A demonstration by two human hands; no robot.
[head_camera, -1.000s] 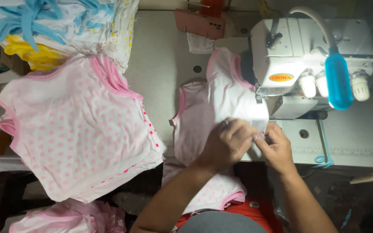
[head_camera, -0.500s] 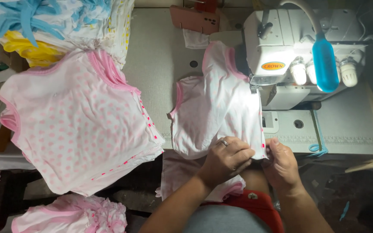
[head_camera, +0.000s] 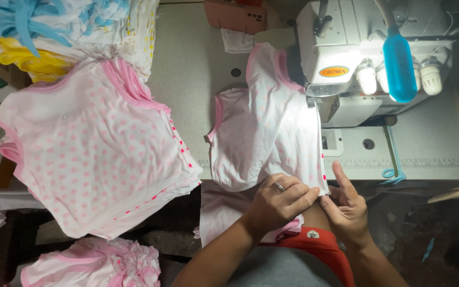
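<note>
Pink-dotted white cotton baby shirt [head_camera: 269, 133], the garment under work, lies across the grey machine table [head_camera: 187, 74], its upper end under the presser area of the white overlock sewing machine [head_camera: 346, 48] and its lower hem hanging off the table's front edge toward the person's lap.

Left hand [head_camera: 280, 202] is closed on the lower right corner of the shirt: fingers [head_camera: 298, 196] curl over the fabric edge and pinch it, a ring showing on one finger. Right hand [head_camera: 346, 207] meets the same corner from the other side, thumb raised and fingers together beneath the hem; it clamps the fabric against the left hand.

Compared with the earlier views, both hands have drawn back from the machine bed toward the body, and the seam edge with its pink stitches [head_camera: 322, 159] now runs taut from the needle zone down to the pinched corner. Judged from this, the side seam is being aligned or checked along its length rather than fed.

Outward from the grip:
- A second pale pink garment [head_camera: 224, 212] lies under the shirt at the lap.
- A stack of matching pink-dotted shirts [head_camera: 91, 154] sits left on the table, well apart.
- A blue translucent bottle [head_camera: 399, 66] stands against the machine front.
- A heap of blue, yellow and white garments [head_camera: 54, 32] fills the far left corner.
- A ruffled pink bundle [head_camera: 96, 263] lies below the stack.
</note>
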